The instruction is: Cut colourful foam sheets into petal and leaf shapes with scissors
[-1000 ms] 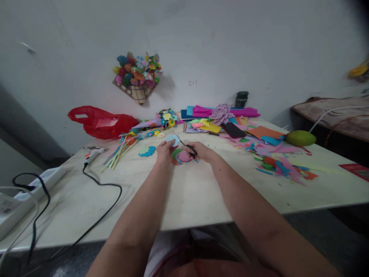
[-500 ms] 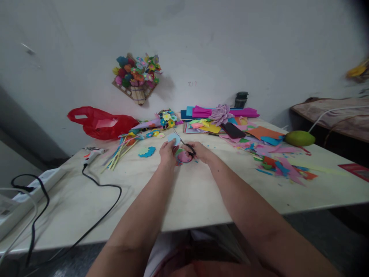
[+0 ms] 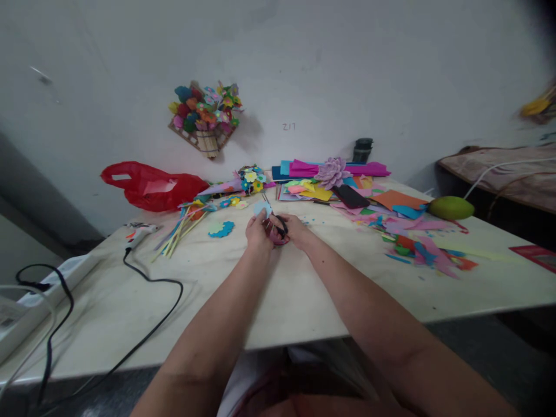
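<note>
Between the thumb and fingers of my left hand [image 3: 258, 231] is a light blue piece of paper [image 3: 262, 207]. My right hand [image 3: 297, 229] is closed round the black handles of a pair of scissors [image 3: 282, 226]. Their blades point up and away, beside the right edge of the light blue paper. Under my hands lies a round pink thing [image 3: 278, 239], partly hidden by my fingers. Left of my left hand, blue and pale green scalloped cut-outs [image 3: 221, 229] rest on the table [image 3: 299, 301].
Left are a glue gun [image 3: 141, 234] with a black cord, a power strip [image 3: 65, 272], thin sticks [image 3: 185, 231] and a red plastic bag [image 3: 160, 188]. Paper scraps [image 3: 430, 252], a dark phone [image 3: 350, 196] and a green fruit [image 3: 452, 208] lie right. Paper flowers [image 3: 252, 176] stand behind.
The scissors have swung more upright and closer to the paper, and the light blue paper has turned in my left hand. Both hands have drawn slightly closer together.
</note>
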### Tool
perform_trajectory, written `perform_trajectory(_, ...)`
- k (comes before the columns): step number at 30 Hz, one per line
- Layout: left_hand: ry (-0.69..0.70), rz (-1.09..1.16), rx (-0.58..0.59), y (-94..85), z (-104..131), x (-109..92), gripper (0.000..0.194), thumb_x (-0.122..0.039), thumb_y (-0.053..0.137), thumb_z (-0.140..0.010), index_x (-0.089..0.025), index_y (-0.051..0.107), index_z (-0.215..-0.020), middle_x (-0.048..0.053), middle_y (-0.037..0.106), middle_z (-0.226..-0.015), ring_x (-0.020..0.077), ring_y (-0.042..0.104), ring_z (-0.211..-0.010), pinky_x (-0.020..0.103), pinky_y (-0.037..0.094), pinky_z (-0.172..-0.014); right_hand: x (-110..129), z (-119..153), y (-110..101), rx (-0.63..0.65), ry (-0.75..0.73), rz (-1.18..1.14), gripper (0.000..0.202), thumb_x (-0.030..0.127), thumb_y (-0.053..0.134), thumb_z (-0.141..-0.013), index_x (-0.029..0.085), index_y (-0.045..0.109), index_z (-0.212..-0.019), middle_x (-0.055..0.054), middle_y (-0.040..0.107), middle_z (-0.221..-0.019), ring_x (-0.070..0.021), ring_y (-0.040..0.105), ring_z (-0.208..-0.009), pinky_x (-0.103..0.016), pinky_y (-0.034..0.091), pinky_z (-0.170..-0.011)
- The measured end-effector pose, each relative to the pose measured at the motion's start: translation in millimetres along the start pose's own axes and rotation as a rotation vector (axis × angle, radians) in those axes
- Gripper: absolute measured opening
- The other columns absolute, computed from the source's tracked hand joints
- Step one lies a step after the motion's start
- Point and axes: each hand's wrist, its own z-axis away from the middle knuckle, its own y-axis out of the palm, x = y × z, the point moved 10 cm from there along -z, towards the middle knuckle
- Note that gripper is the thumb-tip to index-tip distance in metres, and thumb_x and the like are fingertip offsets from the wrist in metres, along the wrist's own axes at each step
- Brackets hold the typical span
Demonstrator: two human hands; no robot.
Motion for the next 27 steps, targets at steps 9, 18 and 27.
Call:
perform_trajectory(9,0.044,-0.021,-0.020,2.3,8,-4,0.020,-0.023,0.069,-0.070,-0.019,0.050,-0.068,-0.003,0.059,-0.057,0.0068,0.050,-0.038,0.017,0.034,-0.037,2,4,8,-0.057,0.004,-0.053,0.031,0.042,0.066,-0.073,0.016,0.051,-0.067,0.005,0.050,-0.045,-0.0059,0.041,-0.034,-0.017,0.024,-0.031)
perform_trajectory(18,0.072,-0.051,0.002,3.2,10,-6,0.017,-0.023,0.067,-0.070,-0.018,0.051,-0.067,-0.006,0.053,-0.051,0.0063,0.046,-0.037,0.018,0.035,-0.037,-2,4,11,-0.084,0.038,-0.098,0.029,0.039,0.067,-0.073,0.017,0.050,-0.066,0.005,0.050,-0.044,-0.0059,0.040,-0.033,-0.018,0.024,-0.031)
perform_trajectory(27,0.044,-0.073,-0.005,4.2,13,-4,0.021,-0.025,0.068,-0.066,-0.019,0.047,-0.064,-0.007,0.050,-0.048,0.0050,0.040,-0.033,0.018,0.029,-0.035,-3,5,11,-0.113,0.064,-0.116,0.028,0.038,0.067,-0.075,0.017,0.050,-0.067,0.005,0.048,-0.046,-0.0064,0.040,-0.034,-0.019,0.026,-0.033)
